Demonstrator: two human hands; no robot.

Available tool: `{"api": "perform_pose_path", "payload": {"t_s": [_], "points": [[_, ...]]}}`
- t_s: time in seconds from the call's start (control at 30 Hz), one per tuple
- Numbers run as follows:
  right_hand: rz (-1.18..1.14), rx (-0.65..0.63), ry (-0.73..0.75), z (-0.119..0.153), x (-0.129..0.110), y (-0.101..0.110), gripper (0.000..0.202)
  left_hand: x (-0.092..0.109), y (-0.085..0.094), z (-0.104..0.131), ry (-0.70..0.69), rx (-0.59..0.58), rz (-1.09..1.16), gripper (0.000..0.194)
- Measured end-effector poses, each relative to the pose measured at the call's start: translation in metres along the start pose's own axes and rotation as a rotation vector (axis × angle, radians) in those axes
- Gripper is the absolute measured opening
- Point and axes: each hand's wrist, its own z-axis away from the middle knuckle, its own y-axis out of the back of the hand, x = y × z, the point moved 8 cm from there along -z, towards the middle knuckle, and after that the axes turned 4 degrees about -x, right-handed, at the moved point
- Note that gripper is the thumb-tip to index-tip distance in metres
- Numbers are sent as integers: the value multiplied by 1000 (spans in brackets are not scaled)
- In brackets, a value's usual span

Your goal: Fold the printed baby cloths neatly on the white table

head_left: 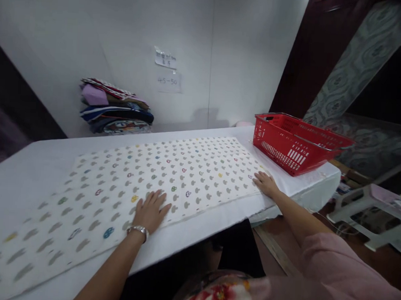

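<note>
A long white cloth (pixel 162 166) printed with grey and coloured mushroom shapes lies flat across the white-covered table (pixel 189 232). Near the middle of its front edge rests my left hand (pixel 150 211), palm down with fingers spread, a silver bracelet on the wrist. My right hand (pixel 265 184) lies flat at the cloth's right end, fingers apart. Neither hand grips anything. The cloth's left end reaches the lower left of the view.
A red plastic basket (pixel 288 148) stands at the table's right end. Folded fabrics (pixel 118 110) are stacked at the back left by the wall. Paper notes (pixel 165 58) hang on the wall. A plastic stool (pixel 378 213) stands on the floor at right.
</note>
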Motion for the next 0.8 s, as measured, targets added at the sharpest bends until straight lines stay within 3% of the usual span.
{"api": "perform_pose_path", "payload": {"t_s": [0.1, 0.2, 0.37, 0.5, 0.67, 0.73, 0.8], "points": [[10, -28, -15, -4, 5, 0, 56, -1, 3, 2, -9, -28, 38, 56], [28, -44, 30, -9, -4, 1, 56, -6, 11, 2, 6, -85, 82, 55], [89, -17, 162, -30, -53, -10, 59, -36, 33, -1, 153, -35, -17, 59], [91, -18, 236, -51, -88, -29, 65, -60, 22, 1, 261, -79, -68, 63], [31, 44, 238, -73, -74, -50, 70, -68, 18, 3, 255, -85, 4, 64], [8, 139, 278, -79, -64, -57, 63, -77, 28, -1, 271, -59, 24, 63], [-52, 255, 430, -79, -62, -61, 52, -96, 42, -8, 316, -8, 0, 64]]}}
